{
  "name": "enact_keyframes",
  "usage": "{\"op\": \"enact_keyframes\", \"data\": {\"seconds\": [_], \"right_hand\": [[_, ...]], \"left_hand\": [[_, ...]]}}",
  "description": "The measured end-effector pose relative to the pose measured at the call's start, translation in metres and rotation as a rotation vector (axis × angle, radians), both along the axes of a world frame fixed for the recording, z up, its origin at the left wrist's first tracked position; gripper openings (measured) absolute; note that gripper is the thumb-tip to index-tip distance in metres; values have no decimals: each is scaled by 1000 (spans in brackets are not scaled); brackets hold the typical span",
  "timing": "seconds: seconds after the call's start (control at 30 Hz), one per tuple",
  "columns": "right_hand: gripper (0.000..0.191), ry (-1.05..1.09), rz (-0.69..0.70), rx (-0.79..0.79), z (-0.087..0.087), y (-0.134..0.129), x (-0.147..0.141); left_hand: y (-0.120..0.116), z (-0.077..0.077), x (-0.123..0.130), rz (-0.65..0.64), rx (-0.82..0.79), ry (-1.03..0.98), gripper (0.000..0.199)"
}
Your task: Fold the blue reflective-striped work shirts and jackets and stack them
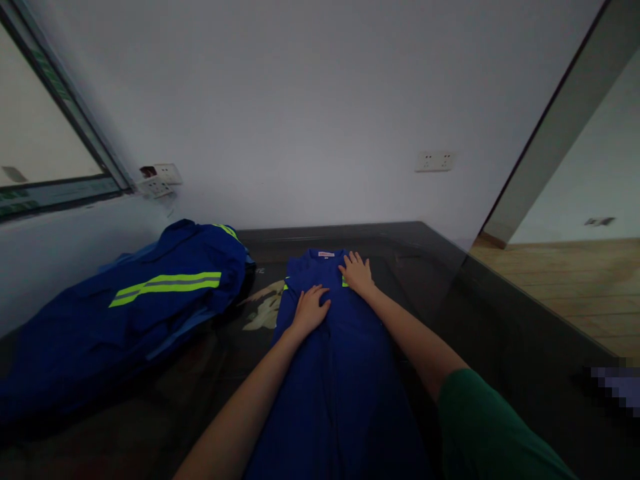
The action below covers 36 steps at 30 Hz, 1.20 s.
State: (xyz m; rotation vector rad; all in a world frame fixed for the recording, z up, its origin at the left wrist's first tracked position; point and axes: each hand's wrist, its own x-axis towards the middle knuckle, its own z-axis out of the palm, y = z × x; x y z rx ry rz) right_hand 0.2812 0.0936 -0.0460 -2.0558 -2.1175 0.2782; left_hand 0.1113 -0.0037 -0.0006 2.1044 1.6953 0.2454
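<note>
A blue work garment (345, 353) lies stretched out in front of me, its collar and white label at the far end. Strips of yellow-green reflective tape show near its shoulders. My left hand (311, 309) rests palm down on the chest area, fingers spread. Farther up and to the right, my right hand (357, 272) presses flat near the shoulder, beside a patch of the bright tape. Neither hand grips the cloth. The lower part of the garment runs out of view between my forearms.
A heap of blue clothing (150, 293) with reflective bands lies at the left. Everything rests on a dark, glossy table (480, 333) with a pale printed picture. A white wall with sockets (435, 161) stands behind, a window (45, 120) at upper left, wooden floor (565, 280) at right.
</note>
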Motion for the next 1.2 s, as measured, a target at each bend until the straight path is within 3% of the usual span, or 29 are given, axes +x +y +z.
{"op": "enact_keyframes", "data": {"seconds": [0.17, 0.33, 0.47, 0.7, 0.93, 1.2], "right_hand": [[54, 28, 134, -103, 1, -23, -2], [50, 57, 93, -121, 0, -25, 7], [39, 87, -2, -66, 3, -4, 17], [37, 120, -113, -76, -2, 50, 51], [26, 218, 12, -196, -10, 90, 68], [34, 263, 149, -280, -10, 100, 74]], "left_hand": [[-1, -1, -3, -41, 95, 92, 41], [-4, -1, -5, -57, 113, 159, 45], [-5, -2, -5, -80, 110, 173, 47], [-6, -3, -5, -97, 129, 157, 47], [-4, -4, -6, -163, 120, 111, 45], [-4, -3, -5, -147, 114, 86, 44]]}}
